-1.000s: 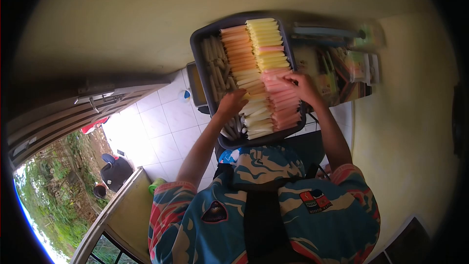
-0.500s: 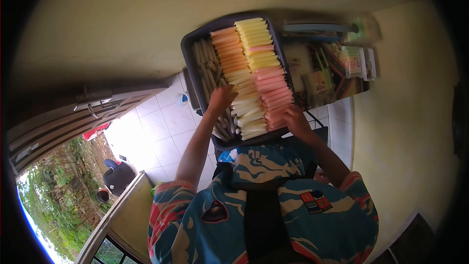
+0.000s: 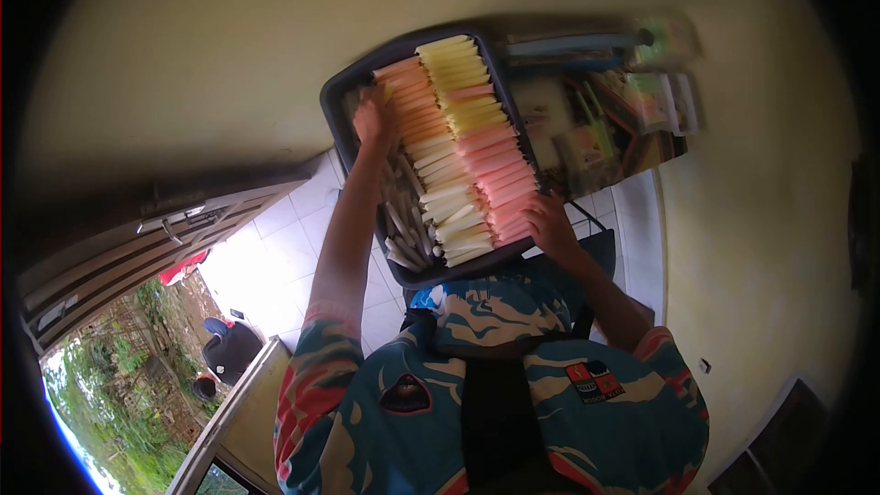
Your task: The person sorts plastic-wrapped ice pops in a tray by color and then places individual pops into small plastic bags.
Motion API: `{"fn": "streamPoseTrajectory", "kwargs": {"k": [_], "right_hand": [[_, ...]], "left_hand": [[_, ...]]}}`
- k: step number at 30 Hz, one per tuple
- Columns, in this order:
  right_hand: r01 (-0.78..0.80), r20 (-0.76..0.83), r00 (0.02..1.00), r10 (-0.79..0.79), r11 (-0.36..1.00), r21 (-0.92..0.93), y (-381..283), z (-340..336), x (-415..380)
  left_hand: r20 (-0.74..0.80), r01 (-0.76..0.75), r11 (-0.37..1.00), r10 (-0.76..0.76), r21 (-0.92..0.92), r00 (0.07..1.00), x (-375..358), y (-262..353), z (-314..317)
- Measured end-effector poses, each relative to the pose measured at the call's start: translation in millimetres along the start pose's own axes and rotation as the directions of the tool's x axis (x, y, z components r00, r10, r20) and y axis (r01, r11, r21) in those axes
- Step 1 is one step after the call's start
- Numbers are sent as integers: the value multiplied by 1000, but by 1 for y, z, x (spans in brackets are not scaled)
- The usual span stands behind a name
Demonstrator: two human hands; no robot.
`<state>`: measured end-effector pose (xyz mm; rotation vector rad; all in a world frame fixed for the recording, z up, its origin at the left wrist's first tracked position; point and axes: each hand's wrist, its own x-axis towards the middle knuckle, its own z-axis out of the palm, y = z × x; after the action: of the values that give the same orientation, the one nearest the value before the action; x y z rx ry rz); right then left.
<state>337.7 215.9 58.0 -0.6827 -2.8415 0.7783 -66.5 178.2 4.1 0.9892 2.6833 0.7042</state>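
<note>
Resting on the near right corner of the tray (image 3: 341, 133), the right hand (image 3: 548, 225) touches the pink sticks (image 3: 495, 165); its grip cannot be told. Farther, the left hand (image 3: 372, 119) lies on the pale sticks (image 3: 408, 229), fingers bent, holding unclear. Packets (image 3: 605, 119) lie beside the tray.
</note>
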Motion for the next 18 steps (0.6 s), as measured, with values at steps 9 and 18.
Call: {"fn": "streamPoseTrajectory", "kwargs": {"k": [9, 18], "right_hand": [[-85, -161, 982, 100, 992, 97, -9, -22, -3], [-164, -231, 952, 201, 971, 171, 0, -23, -8]], "left_hand": [[113, 33, 987, -52, 159, 992, 38, -9, 11], [101, -40, 991, 26, 131, 995, 39, -7, -4]]}}
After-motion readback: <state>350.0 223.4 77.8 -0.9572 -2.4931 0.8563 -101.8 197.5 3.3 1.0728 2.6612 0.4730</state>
